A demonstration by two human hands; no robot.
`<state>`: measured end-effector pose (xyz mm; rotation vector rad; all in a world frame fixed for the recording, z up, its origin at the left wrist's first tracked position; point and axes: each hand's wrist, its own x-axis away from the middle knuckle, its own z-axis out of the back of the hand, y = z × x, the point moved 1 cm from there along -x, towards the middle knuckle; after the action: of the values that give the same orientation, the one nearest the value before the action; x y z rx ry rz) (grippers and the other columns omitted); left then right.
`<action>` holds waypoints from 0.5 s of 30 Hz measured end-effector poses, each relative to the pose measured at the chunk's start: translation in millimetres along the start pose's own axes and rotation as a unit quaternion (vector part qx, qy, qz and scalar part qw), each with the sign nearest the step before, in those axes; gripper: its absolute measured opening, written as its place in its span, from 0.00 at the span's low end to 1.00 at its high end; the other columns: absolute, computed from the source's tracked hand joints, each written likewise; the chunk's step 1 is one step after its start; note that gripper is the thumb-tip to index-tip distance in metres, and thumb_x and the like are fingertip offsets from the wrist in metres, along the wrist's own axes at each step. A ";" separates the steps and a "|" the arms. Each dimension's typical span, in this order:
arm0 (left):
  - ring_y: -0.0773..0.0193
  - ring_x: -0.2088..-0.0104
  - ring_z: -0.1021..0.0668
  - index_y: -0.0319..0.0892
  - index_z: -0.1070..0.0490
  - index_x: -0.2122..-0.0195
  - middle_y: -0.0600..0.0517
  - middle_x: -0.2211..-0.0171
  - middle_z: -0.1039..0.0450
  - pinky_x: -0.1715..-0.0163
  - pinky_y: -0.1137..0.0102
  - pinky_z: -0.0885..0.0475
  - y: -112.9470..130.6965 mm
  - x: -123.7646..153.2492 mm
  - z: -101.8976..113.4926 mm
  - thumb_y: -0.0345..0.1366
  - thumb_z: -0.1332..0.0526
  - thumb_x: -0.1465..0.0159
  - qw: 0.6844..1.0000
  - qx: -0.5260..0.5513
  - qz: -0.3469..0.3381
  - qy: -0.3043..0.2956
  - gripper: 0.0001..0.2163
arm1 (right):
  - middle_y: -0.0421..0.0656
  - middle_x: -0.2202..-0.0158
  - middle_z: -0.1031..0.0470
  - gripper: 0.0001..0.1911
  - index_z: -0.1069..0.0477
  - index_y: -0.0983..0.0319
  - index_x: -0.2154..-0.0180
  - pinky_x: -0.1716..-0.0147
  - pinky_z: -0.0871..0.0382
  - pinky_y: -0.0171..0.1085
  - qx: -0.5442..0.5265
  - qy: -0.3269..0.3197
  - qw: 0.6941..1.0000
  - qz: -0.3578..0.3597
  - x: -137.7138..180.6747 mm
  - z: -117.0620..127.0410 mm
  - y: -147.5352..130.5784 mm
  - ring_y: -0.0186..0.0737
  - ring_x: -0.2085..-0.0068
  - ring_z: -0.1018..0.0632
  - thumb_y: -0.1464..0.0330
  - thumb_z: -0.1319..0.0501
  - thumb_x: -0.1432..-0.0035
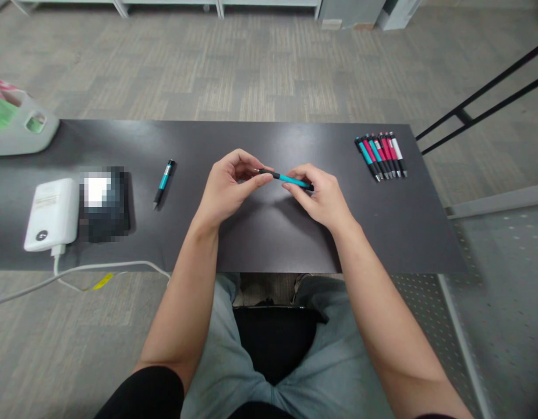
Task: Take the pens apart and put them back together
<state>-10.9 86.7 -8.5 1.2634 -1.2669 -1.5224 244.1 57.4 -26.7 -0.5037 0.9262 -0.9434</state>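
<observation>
Between my two hands, above the middle of the dark table point(269, 244), is a teal and black pen point(291, 180). My left hand point(234, 183) pinches its black tip end with thumb and fingers. At the other end, my right hand point(319, 192) grips the teal barrel near the black top. The pen slopes slightly down toward the right. Another teal and black pen point(164, 183) lies by itself on the table, left of my left hand. Beyond my right hand, several pens point(381, 156) in teal, pink and white lie side by side in a row.
On the left are a white power bank point(53, 212) with a white cable point(112, 266) and a blurred dark object point(107, 218). A white plastic container point(33, 125) stands at the far left. Black metal bars point(478, 110) rise beyond the table's right end.
</observation>
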 end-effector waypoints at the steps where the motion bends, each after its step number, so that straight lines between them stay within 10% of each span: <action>1: 0.56 0.59 0.11 0.48 0.19 0.57 0.48 0.56 0.08 0.58 0.64 0.20 0.5 0.6 -0.4 0.67 0.08 0.47 1.000 -0.009 -0.002 0.001 0.35 | 0.45 0.56 0.13 0.17 0.19 0.52 0.50 0.52 0.20 0.50 0.007 0.009 1.000 0.007 0.2 -0.6 -0.7 0.51 0.58 0.17 0.46 0.32 0.17; 8: 0.56 0.69 0.23 0.49 0.22 0.69 0.52 0.73 0.23 0.63 0.61 0.28 5.0 5.6 -3.2 0.79 0.28 0.28 0.990 -0.140 -0.005 0.004 0.36 | 0.52 0.51 0.10 0.20 0.17 0.51 0.52 0.45 0.18 0.58 0.041 -0.010 0.999 -0.015 0.3 2.3 -2.2 0.59 0.54 0.14 0.44 0.33 0.16; 15: 0.56 0.69 0.25 0.49 0.19 0.67 0.52 0.72 0.20 0.64 0.60 0.31 2.9 4.8 -6.8 0.70 0.27 0.24 0.979 -0.199 -0.036 0.025 0.29 | 0.50 0.50 0.08 0.24 0.16 0.51 0.51 0.43 0.20 0.56 0.079 -0.009 0.997 -0.018 0.3 2.3 -3.0 0.61 0.51 0.13 0.41 0.36 0.15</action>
<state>-5.3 80.1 -6.8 1.0846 -0.8364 -1.6816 244.7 55.5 -23.4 -0.3945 0.8220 -1.0335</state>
